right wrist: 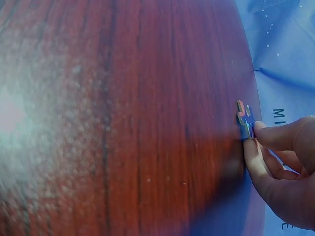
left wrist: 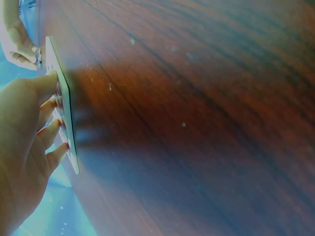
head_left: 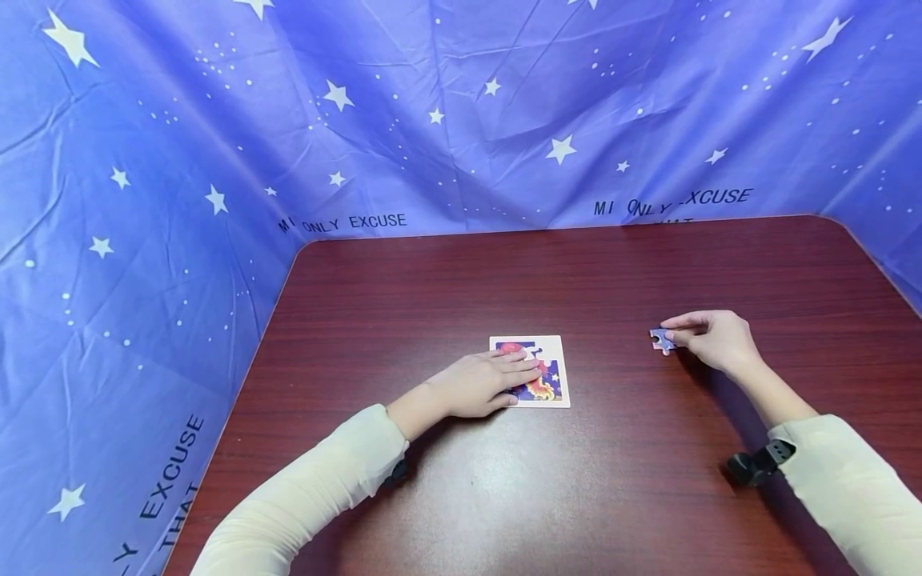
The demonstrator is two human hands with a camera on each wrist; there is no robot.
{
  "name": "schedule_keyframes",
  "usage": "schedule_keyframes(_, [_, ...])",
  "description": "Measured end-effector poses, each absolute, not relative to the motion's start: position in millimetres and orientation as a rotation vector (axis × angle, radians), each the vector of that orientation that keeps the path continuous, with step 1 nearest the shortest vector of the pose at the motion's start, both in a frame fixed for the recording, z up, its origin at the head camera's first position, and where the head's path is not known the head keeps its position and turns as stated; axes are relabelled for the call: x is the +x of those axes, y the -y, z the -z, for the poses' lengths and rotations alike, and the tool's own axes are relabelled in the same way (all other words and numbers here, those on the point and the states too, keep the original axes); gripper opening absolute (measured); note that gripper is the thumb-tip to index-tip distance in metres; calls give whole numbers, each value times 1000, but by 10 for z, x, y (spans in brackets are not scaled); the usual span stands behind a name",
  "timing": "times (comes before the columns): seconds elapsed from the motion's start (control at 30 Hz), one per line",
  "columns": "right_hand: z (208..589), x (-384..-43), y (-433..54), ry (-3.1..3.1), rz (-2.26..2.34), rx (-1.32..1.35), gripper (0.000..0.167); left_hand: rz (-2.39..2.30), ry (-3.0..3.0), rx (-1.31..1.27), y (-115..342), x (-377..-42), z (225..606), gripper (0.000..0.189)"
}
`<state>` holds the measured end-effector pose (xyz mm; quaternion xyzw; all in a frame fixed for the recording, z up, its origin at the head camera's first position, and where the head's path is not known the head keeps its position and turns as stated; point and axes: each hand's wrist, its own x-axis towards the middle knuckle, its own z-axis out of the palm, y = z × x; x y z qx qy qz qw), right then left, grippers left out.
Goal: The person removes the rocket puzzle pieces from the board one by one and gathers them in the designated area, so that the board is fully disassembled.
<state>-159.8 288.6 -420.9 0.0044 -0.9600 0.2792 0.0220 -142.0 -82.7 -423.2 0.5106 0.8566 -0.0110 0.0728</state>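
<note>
Nearest, the left hand [head_left: 481, 386] lies on the jigsaw tray [head_left: 555, 350], fingers extended, gripping nothing; sideways pressure could slide the tray over the worktop [head_left: 432, 296]. Farther out, to the right, the right hand's [head_left: 716, 342] grip pinches a jigsaw piece [head_left: 664, 341] near one end; loosening might drop it. The right wrist view shows the pinching digits closer; only the head view shows the tray's print clearly.

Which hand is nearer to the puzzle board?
Left. The left hand rests on the puzzle board; the right hand is away to its right, pinching a puzzle piece.
</note>
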Motion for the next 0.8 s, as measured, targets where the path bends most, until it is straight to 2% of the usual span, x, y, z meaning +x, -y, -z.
schedule_keyframes(0.8, [4192,-1574,-2916,2973,-853,63,18,26,-2575,1525,821,-1400,4215,53])
